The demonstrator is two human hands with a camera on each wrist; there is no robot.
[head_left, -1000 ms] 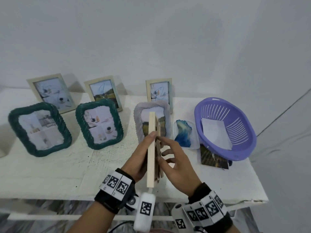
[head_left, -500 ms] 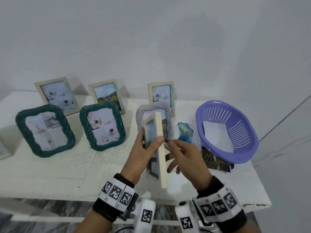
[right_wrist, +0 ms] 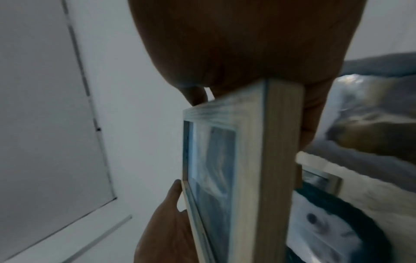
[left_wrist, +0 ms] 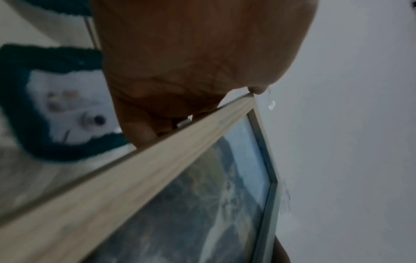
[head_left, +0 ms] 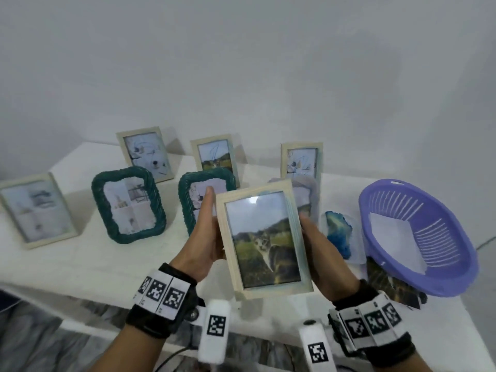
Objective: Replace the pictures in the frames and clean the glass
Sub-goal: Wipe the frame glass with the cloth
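Observation:
I hold a pale wooden frame [head_left: 264, 237] upright above the table's front edge, with its glass front facing me. Behind the glass is a picture of a cat in a green field. My left hand [head_left: 205, 232] grips the frame's left side, thumb straight up along the edge. My right hand [head_left: 319, 251] grips the right side with its fingers behind the frame. In the left wrist view my left hand [left_wrist: 180, 62] has its fingers curled behind the frame [left_wrist: 157, 178]. In the right wrist view my right hand [right_wrist: 247, 44] clasps the frame [right_wrist: 270, 160] near its top corner.
On the white table [head_left: 80, 259] stand two green woven frames [head_left: 128, 205], several pale frames along the wall [head_left: 145, 154] and a lilac woven frame [head_left: 306, 194] behind the held one. At the right are a blue picture [head_left: 338, 234] and a purple basket [head_left: 456, 280] holding white paper.
The frame has turned from edge-on to front-facing. My right hand moved from its back to its right side. The frame now sits higher and closer to me.

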